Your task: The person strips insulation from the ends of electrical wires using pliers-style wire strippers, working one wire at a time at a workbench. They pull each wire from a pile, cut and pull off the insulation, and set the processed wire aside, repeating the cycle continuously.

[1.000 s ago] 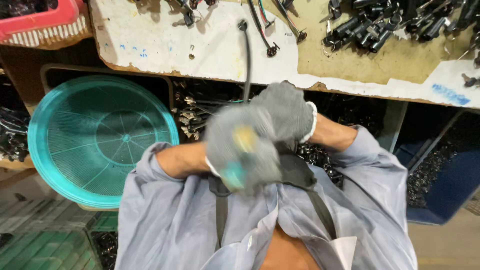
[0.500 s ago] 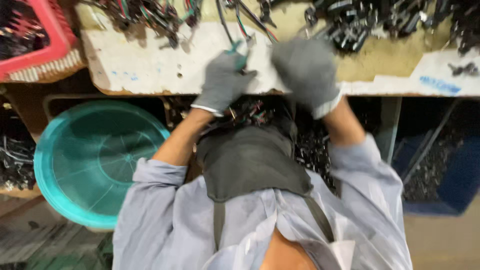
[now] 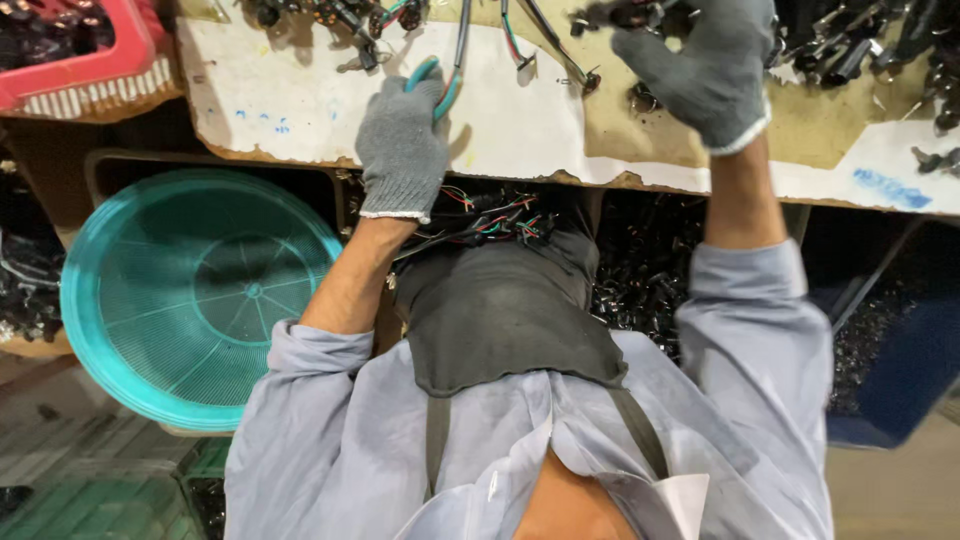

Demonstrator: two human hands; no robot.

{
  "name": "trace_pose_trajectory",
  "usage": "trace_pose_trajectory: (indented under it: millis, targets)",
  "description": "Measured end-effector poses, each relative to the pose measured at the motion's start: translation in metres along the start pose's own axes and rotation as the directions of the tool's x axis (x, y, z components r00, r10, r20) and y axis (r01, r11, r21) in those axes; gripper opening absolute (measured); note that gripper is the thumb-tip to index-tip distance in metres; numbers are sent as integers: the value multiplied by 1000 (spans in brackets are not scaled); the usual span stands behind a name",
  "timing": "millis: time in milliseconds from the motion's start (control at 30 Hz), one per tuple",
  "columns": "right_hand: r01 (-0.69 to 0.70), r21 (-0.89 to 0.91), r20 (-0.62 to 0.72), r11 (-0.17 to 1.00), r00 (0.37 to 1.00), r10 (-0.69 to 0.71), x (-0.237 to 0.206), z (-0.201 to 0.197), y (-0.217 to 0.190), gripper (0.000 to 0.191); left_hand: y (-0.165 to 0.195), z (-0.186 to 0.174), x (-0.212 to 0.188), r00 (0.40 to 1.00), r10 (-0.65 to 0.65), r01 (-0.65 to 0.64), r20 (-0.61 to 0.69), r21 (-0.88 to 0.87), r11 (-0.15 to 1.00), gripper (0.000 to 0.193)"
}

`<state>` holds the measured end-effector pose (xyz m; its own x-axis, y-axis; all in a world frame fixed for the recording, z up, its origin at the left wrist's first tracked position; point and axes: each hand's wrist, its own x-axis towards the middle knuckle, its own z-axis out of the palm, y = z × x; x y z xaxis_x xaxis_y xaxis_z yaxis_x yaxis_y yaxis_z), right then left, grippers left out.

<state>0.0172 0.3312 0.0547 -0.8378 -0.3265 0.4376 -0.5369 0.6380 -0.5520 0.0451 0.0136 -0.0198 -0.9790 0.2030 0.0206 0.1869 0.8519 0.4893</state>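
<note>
Both my hands wear grey knit gloves. My left hand [image 3: 402, 140] grips a tool with teal handles [image 3: 432, 82] over the white-covered workbench [image 3: 300, 110]. My right hand [image 3: 705, 65] reaches into a pile of black connector parts [image 3: 620, 15] at the bench's far edge; I cannot tell whether it grips one. Black cables with coloured wires [image 3: 510, 35] lie between the two hands. A bundle of red, green and black wires [image 3: 485, 215] sits below the bench edge above my dark apron [image 3: 500, 310].
A round teal mesh basket [image 3: 200, 290] stands at the left below the bench. A red crate [image 3: 75, 55] sits at the upper left. Dark bins of black parts [image 3: 640, 290] lie under the bench, with a blue bin [image 3: 900, 370] at the right.
Both hands rose from in front of my chest up onto the bench and spread apart. The left hand kept the teal-handled tool and the right went to the parts pile.
</note>
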Motion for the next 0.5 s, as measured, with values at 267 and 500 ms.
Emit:
trace_pose_trajectory:
  millis: [267,500]
  targets:
    - [-176,984,137,20,825,549,-38,39,-75,26,-12,7,10,1000,-19,20,15,-92,996,38]
    - [-121,237,106,964,989,98,-50,48,-96,32,21,-76,4,947,-179,321,268,-754,574,38]
